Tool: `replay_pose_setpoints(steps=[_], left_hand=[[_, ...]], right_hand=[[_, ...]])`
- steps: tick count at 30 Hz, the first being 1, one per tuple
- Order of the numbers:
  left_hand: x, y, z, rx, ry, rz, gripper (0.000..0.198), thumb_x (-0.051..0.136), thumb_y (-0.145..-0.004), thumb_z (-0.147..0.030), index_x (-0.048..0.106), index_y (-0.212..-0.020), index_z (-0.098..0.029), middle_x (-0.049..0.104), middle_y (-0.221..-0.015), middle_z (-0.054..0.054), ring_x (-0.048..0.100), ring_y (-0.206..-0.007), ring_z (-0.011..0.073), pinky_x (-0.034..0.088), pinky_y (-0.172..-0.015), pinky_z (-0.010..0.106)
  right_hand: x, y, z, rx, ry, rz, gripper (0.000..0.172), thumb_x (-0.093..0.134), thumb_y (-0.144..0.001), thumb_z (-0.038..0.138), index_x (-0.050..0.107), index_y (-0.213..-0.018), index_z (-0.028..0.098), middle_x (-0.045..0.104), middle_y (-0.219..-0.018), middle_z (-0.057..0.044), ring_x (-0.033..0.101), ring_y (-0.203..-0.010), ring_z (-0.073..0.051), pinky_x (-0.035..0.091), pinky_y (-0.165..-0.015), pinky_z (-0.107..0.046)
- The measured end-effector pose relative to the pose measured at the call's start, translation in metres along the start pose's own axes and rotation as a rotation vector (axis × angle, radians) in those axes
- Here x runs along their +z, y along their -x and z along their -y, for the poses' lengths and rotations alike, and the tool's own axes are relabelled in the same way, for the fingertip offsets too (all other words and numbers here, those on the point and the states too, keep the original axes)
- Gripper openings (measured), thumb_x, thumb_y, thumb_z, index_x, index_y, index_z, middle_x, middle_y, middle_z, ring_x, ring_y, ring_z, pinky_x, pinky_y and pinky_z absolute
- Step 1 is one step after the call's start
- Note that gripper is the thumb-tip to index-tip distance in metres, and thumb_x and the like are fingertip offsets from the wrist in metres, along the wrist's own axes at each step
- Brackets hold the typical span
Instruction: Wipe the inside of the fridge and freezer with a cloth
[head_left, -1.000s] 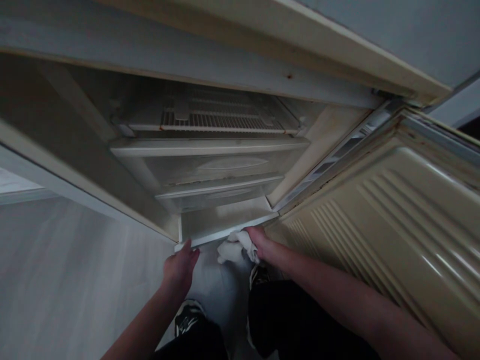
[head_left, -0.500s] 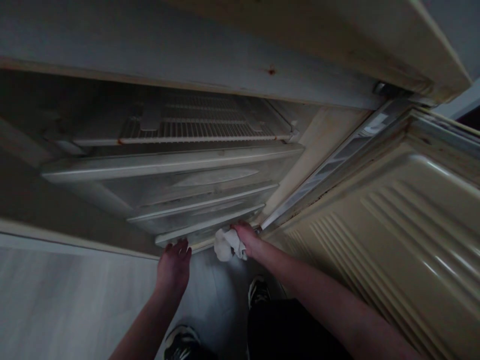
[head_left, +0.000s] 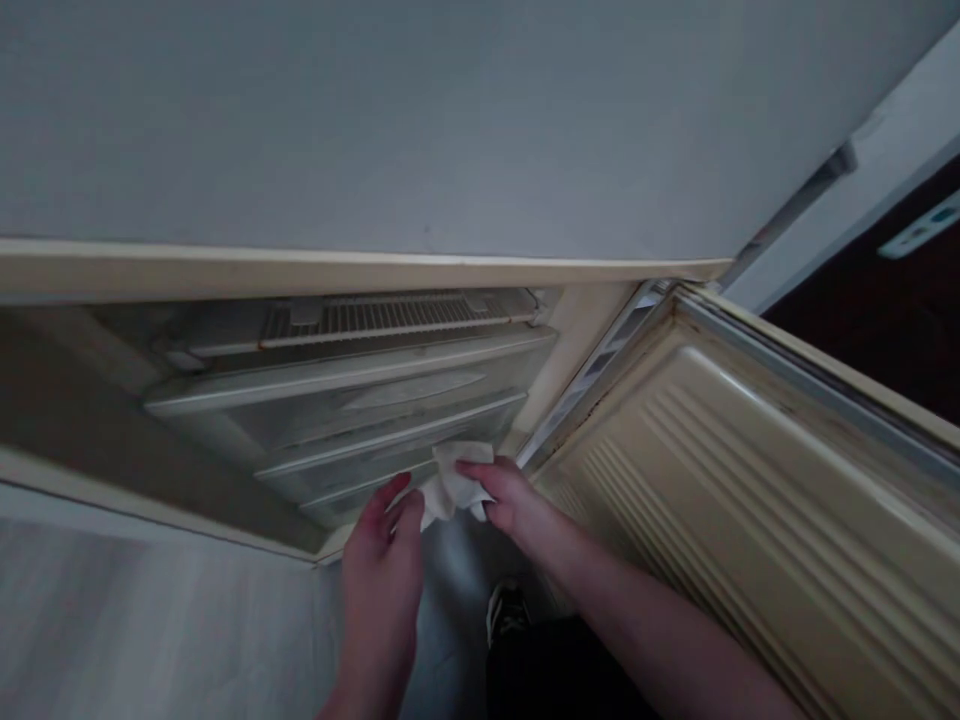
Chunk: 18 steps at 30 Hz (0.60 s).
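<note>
A crumpled white cloth [head_left: 450, 485], perhaps paper, is in my right hand [head_left: 510, 495], pinched between thumb and fingers at its right side. My left hand [head_left: 386, 555] is at the cloth's left end, its fingers curled and the thumb against the fabric; part of this grip is hidden. Both hands are in front of the bottom of an open freezer compartment, close to its lowest drawer front [head_left: 367, 490]. More pale drawer fronts [head_left: 405, 385] are stacked above it, under a wire shelf [head_left: 375, 318].
The ribbed cream door [head_left: 705, 470] stands open on the right, with dirt along its seal edge. Above the opening is a wide grey panel [head_left: 450, 130]. A shoe [head_left: 506, 610] is on the grey floor [head_left: 187, 610] below. A dark area with a pale strip lies far right.
My left hand has moved right from the lowest drawer front to the cloth. My right hand has lifted the cloth slightly and the cloth is more spread. The view has shifted, showing more upper panel.
</note>
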<state>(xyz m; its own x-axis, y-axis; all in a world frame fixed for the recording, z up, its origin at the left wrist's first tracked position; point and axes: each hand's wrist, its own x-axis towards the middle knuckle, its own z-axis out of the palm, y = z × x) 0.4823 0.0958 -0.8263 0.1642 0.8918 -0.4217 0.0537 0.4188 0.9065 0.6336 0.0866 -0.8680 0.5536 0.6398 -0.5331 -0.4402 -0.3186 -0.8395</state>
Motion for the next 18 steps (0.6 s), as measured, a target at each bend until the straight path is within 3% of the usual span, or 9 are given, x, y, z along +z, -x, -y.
replay_pose_setpoints(steps=[1,3,5,7,9,11,14,18], left_hand=[[0.007,0.02,-0.004,0.094,-0.001,-0.019,0.04,0.07,-0.081,-0.05,0.071,-0.113,-0.026,0.074,-0.12,0.007,0.068,-0.115,0.0286,0.05,-0.111,0.048],[0.021,0.055,0.001,0.238,-0.029,-0.009,0.031,0.064,-0.084,-0.051,0.073,-0.1,-0.026,0.07,-0.133,0.008,0.062,-0.129,0.0302,0.043,-0.119,0.05],[0.035,0.078,0.017,0.228,-0.077,0.105,0.028,0.061,-0.084,-0.05,0.073,-0.089,-0.025,0.071,-0.126,0.013,0.065,-0.121,0.0323,0.048,-0.113,0.052],[0.046,0.088,0.032,0.2,-0.068,0.309,0.029,0.058,-0.086,-0.048,0.073,-0.089,-0.024,0.072,-0.118,0.014,0.068,-0.113,0.0311,0.05,-0.107,0.051],[0.051,0.089,0.038,0.156,-0.066,0.448,0.033,0.057,-0.086,-0.05,0.074,-0.092,-0.023,0.075,-0.108,0.013,0.07,-0.104,0.0294,0.051,-0.101,0.047],[0.05,0.084,0.036,0.077,-0.071,0.5,0.038,0.058,-0.083,-0.055,0.073,-0.093,-0.021,0.076,-0.098,0.012,0.07,-0.096,0.0291,0.052,-0.093,0.044],[0.042,0.076,0.025,-0.018,-0.063,0.516,0.042,0.061,-0.078,-0.058,0.072,-0.089,-0.019,0.075,-0.09,0.011,0.069,-0.09,0.0292,0.05,-0.085,0.042],[0.026,0.067,0.014,-0.089,-0.002,0.474,0.044,0.064,-0.076,-0.059,0.073,-0.088,-0.018,0.075,-0.091,0.011,0.068,-0.089,0.0277,0.05,-0.085,0.04]], right_hand=[[-0.007,0.015,0.022,-0.181,0.078,-0.07,0.026,0.07,-0.08,0.014,0.071,-0.105,0.014,0.077,-0.1,-0.012,0.076,-0.092,-0.026,0.062,-0.087,-0.039],[-0.024,0.04,0.071,-0.708,0.393,-0.299,0.033,0.066,-0.081,0.011,0.074,-0.113,0.017,0.077,-0.114,-0.011,0.073,-0.107,-0.026,0.058,-0.103,-0.042],[-0.043,0.052,0.121,-1.242,0.753,-0.409,0.043,0.051,-0.087,0.004,0.075,-0.12,0.019,0.072,-0.13,-0.011,0.062,-0.13,-0.025,0.046,-0.119,-0.046],[-0.058,0.047,0.162,-1.538,1.05,-0.448,0.047,0.045,-0.092,0.001,0.076,-0.122,0.02,0.071,-0.132,-0.01,0.058,-0.136,-0.024,0.043,-0.122,-0.046],[-0.067,0.03,0.188,-1.588,1.279,-0.529,0.045,0.044,-0.094,0.0,0.075,-0.123,0.015,0.072,-0.131,-0.012,0.059,-0.134,-0.025,0.045,-0.12,-0.046],[-0.069,0.01,0.195,-1.499,1.423,-0.641,0.043,0.044,-0.096,0.001,0.073,-0.127,0.008,0.071,-0.133,-0.017,0.059,-0.133,-0.028,0.045,-0.119,-0.047],[-0.067,-0.013,0.181,-1.371,1.479,-0.745,0.051,0.039,-0.097,0.0,0.065,-0.14,0.005,0.061,-0.147,-0.021,0.053,-0.141,-0.029,0.04,-0.123,-0.051],[-0.071,-0.02,0.147,-1.327,1.491,-0.729,0.063,0.029,-0.095,-0.001,0.05,-0.155,0.005,0.05,-0.157,-0.023,0.047,-0.148,-0.028,0.04,-0.123,-0.052]])
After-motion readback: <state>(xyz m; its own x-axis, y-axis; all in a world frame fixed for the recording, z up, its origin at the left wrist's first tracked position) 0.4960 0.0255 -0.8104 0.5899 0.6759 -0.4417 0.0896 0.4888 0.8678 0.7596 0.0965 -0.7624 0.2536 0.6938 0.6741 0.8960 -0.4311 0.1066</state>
